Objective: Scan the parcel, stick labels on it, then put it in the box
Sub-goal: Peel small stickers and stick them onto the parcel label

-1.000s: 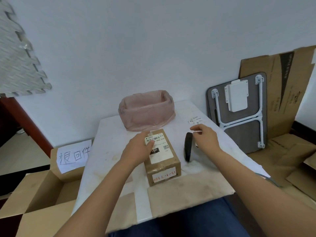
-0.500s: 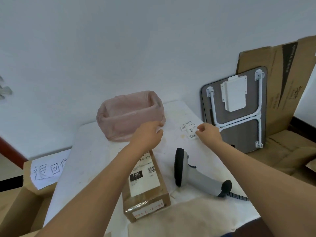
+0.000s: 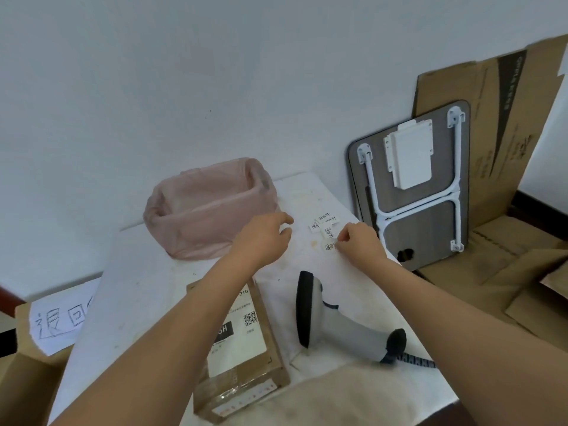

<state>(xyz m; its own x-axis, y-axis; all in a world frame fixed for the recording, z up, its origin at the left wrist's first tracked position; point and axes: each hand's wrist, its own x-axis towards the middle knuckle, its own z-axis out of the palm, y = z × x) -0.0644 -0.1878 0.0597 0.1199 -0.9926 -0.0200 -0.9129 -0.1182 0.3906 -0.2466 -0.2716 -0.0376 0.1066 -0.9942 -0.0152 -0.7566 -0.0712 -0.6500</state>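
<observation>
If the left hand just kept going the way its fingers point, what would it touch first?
Probably the small paper labels lying on the white table. The left hand points right and slightly away, toward that cluster, with bare tabletop between. The pink-lined bin sits beside its path, though depth is hard to judge.

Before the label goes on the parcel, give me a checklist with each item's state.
1. Label pinched by the right hand fingers: ok, though lift-off from the table cannot tell.
2. Left hand free: ok, it hovers open by the pink bin.
3. Parcel flat on the table, printed face up: ok.
4. Scanner laid down, clear of the parcel: ok.
5. Parcel already scanned: cannot tell.
6. Spare labels within reach: ok.
</observation>
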